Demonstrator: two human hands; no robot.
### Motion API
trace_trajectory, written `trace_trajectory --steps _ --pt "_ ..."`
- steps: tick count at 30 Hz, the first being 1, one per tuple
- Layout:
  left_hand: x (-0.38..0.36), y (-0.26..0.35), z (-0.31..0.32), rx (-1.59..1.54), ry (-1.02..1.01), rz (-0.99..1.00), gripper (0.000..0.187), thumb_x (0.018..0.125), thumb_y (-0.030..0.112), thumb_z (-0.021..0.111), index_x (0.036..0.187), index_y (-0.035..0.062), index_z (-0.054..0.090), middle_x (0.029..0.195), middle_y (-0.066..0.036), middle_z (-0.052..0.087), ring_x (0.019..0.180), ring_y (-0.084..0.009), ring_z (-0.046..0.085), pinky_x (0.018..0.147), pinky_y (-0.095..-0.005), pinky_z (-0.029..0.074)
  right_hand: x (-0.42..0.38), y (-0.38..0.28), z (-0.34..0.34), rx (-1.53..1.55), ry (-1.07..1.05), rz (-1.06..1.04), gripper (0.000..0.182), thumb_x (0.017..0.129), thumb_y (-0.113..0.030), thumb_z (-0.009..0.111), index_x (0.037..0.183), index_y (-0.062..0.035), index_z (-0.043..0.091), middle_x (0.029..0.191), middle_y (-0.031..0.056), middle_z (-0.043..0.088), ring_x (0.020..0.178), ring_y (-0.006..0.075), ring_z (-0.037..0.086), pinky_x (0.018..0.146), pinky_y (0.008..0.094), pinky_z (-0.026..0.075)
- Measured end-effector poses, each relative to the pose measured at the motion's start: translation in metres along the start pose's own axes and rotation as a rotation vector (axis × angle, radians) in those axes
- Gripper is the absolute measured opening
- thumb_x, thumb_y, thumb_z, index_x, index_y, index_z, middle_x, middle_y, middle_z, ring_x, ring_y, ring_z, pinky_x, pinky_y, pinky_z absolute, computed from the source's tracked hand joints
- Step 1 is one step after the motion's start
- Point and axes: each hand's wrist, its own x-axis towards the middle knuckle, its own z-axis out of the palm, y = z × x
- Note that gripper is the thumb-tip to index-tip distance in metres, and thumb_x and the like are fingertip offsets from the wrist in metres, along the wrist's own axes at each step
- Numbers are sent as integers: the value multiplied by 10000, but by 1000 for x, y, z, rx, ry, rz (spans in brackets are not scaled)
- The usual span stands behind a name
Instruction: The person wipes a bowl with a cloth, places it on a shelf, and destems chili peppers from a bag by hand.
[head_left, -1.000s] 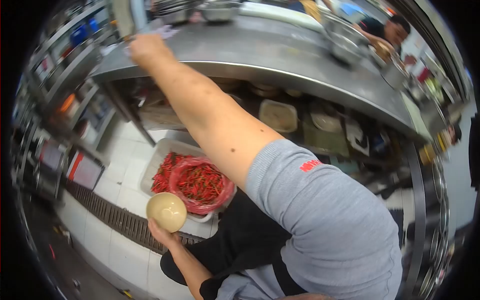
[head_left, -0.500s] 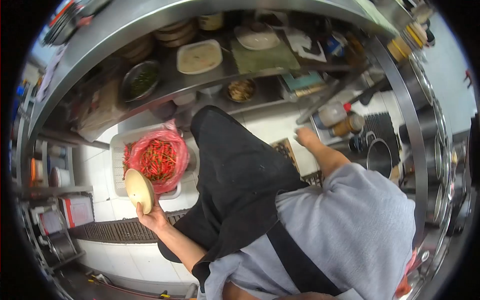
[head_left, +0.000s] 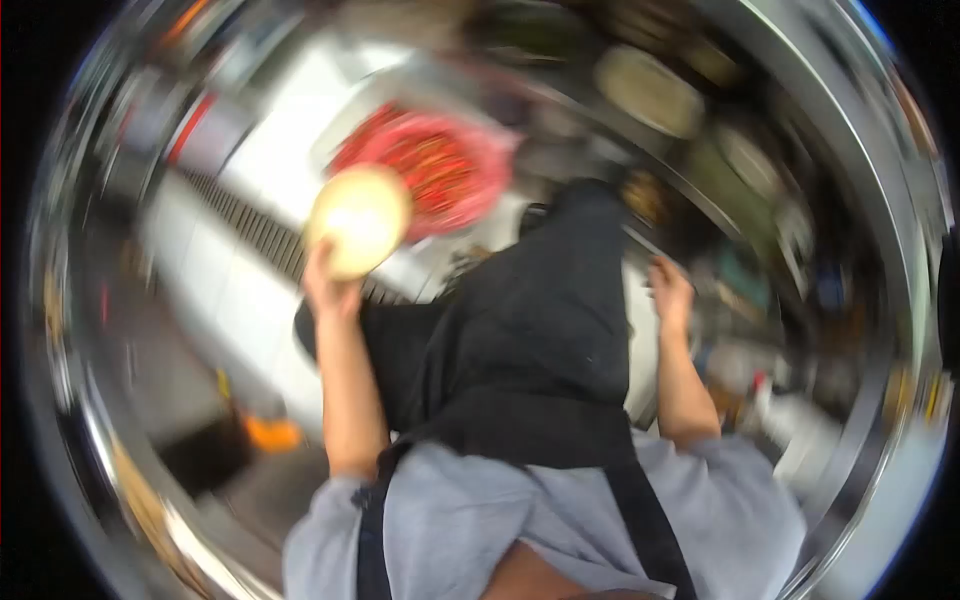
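My left hand (head_left: 332,288) grips the rim of a shallow cream-coloured bowl (head_left: 362,218), thumb on its face. The bowl is held in the air and covers part of a pink plastic bag (head_left: 488,180) full of red chillies (head_left: 430,165). That bag stands in a white plastic basket (head_left: 338,128) on the floor. On the other side, my right hand (head_left: 673,288) is beside my knee, near the edge of the low shelf. Its fingers are loosely bent and a little apart, with nothing visible in them. Motion blurs the view.
A metal shelf unit (head_left: 690,190) runs along the far side, with a light oval dish (head_left: 650,90) on it. A dark floor grate (head_left: 245,220) crosses the white tiles. A white bottle with a red cap (head_left: 790,415) stands at the right. An orange object (head_left: 272,432) lies at lower left.
My body and view have turned left, so the chilli basket and shelf appear farther right. The bowl stays in my left hand. My right hand has come in closer to my knee.
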Motion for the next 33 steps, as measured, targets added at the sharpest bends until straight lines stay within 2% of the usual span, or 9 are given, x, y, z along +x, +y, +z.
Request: trace_trajectory --steps 1,6,9,15,17,23,27,30,33 --pt "-13 2 0 -24 136 41 516 883 151 524 1354 -33 419 1290 -188 542 1178 -335 548 1010 -490 450 24 -29 6 -26 76 -300 285 908 -175 636 1167 -60 673 931 59 701 728 117 645 641 268 513" --pt "-73 0 -19 -158 315 261 348 865 109 554 1196 3 545 1083 -108 622 969 -217 612 870 -364 501 36 -214 54 508 -161 -557 279 960 -146 591 1181 19 631 1005 115 687 728 112 604 623 234 464" --pt "-106 -6 -18 -93 399 422 336 852 106 561 1174 9 551 1063 -102 622 966 -185 598 859 -314 482 16 -287 107 521 -583 -702 255 960 -92 576 1165 51 623 1026 115 676 773 132 621 653 237 476" --pt "-208 -45 -24 -84 592 443 328 837 103 562 1149 0 567 1051 -93 617 954 -158 579 844 -282 464 -112 -389 153 396 -1059 -1764 202 896 -2 602 1081 60 652 973 124 661 813 192 642 708 273 485" --pt "-252 -63 -31 -135 621 470 352 842 108 571 1176 -3 557 1087 -101 610 981 -169 579 860 -276 465 -165 -399 149 287 -1390 -1554 199 872 -19 633 1058 44 664 946 122 672 805 188 643 709 288 489" --pt "-383 -67 -38 -194 977 437 475 869 108 529 1334 22 481 1215 -123 590 1100 -214 588 924 -334 477 -307 -387 141 269 -1760 -1926 206 823 -143 716 992 -25 701 919 144 680 828 292 667 722 352 525" --pt "-394 -72 -58 -273 946 336 446 913 186 522 1343 78 469 1254 -110 571 1156 -214 552 956 -357 465 -388 -334 139 373 -1813 -2243 283 820 -263 711 990 -37 702 936 132 669 824 299 664 707 396 532" --pt "-366 -109 -80 -468 770 614 472 961 346 539 1361 124 426 1298 -69 528 1263 -173 447 1028 -347 396 -435 -294 132 374 -1925 -2344 253 828 -289 680 910 -50 678 944 118 651 849 315 650 724 412 535" --pt "-350 -82 -85 280 983 268 442 924 278 562 1292 42 494 1257 -98 557 1215 -197 492 1008 -364 407 -454 -280 120 376 -2121 -2313 182 858 -205 631 811 -31 601 899 138 635 843 334 638 714 448 514"
